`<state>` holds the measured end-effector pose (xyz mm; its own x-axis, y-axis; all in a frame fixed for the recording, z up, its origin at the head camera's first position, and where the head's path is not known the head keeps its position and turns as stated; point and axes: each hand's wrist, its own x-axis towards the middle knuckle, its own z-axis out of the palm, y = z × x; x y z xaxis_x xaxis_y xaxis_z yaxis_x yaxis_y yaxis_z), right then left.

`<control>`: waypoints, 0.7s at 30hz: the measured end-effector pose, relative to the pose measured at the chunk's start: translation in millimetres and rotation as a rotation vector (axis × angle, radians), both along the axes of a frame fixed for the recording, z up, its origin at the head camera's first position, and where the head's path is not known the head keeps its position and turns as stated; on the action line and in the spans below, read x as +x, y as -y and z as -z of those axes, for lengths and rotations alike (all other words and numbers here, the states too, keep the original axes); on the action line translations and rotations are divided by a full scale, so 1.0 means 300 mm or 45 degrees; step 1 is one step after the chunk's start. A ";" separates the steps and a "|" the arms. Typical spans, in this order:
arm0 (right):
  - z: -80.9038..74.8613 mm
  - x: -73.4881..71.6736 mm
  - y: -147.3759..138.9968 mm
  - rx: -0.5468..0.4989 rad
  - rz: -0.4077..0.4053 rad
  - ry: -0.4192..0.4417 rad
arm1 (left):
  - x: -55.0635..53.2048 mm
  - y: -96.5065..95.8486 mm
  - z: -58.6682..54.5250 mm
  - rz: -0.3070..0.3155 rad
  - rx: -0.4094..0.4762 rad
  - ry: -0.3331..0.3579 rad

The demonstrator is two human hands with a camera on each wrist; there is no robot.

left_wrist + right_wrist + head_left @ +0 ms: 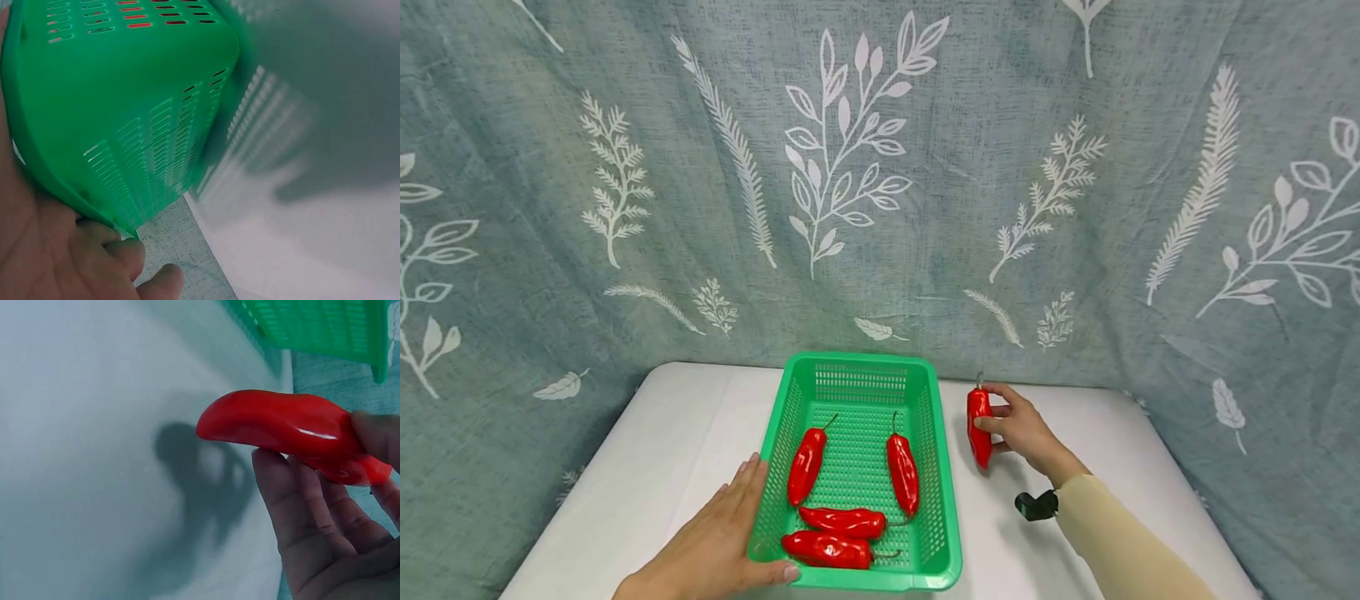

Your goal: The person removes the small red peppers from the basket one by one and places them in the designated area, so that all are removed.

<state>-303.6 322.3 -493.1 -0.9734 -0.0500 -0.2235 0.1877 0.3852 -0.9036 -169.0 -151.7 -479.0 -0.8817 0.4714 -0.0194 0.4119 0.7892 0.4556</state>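
My right hand pinches a glossy red chili pepper between thumb and fingers, just right of the green plastic basket. The pepper's stem points up and away in the head view; in the right wrist view the pepper hangs above the white surface, its shadow below. My left hand rests along the basket's left rim, fingers straight and thumb over the near corner. Inside lie several red peppers: one at left, one at right, and two crosswise near the front, a rear one and a front one.
A white-covered table lies under the basket. Behind it and at both sides hangs a grey-green cloth with white leaf prints. A small black device is strapped at my right wrist, by the cream sleeve.
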 end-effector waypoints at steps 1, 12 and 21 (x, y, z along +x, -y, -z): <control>0.007 -0.003 -0.001 0.010 0.002 0.008 | 0.001 0.000 0.002 -0.001 0.001 -0.001; 0.074 -0.031 -0.004 0.028 -0.011 0.047 | 0.004 0.007 0.007 -0.016 0.016 0.016; 0.089 -0.051 0.010 0.056 0.020 0.061 | 0.004 0.010 0.009 0.007 0.022 -0.014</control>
